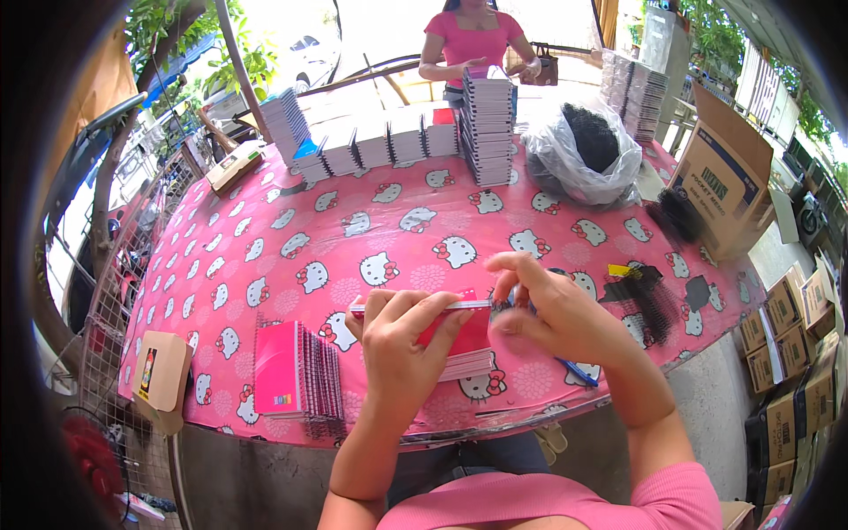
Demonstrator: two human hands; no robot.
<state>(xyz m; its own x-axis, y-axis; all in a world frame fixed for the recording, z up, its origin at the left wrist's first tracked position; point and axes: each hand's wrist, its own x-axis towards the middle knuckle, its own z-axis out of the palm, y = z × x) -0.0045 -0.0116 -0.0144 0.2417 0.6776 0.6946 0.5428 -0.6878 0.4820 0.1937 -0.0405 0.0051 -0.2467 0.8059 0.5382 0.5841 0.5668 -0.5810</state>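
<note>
My left hand [399, 334] pinches a thin red-covered notebook [470, 305], holding it edge-on above the table. At the notebook's right end is my right hand [552, 309], its fingers bent and its thumb smeared by motion. Something dark and bluish shows by those fingers, but I cannot make out what it is or whether they grip it. Below both hands lies a stack of red-covered pads [468, 365], their white page edges facing me. Left of my left hand, a row of pink spiral notebooks [281, 364] leans together, dark coils to the right.
A blue pen [579, 374] and black wire coils [649, 305] lie at the right. Spiral-notebook stacks [488, 132] line the far edge, beside a plastic bag [565, 159] of black coils and a cardboard box [720, 185]. A person in pink [473, 44] stands across the table.
</note>
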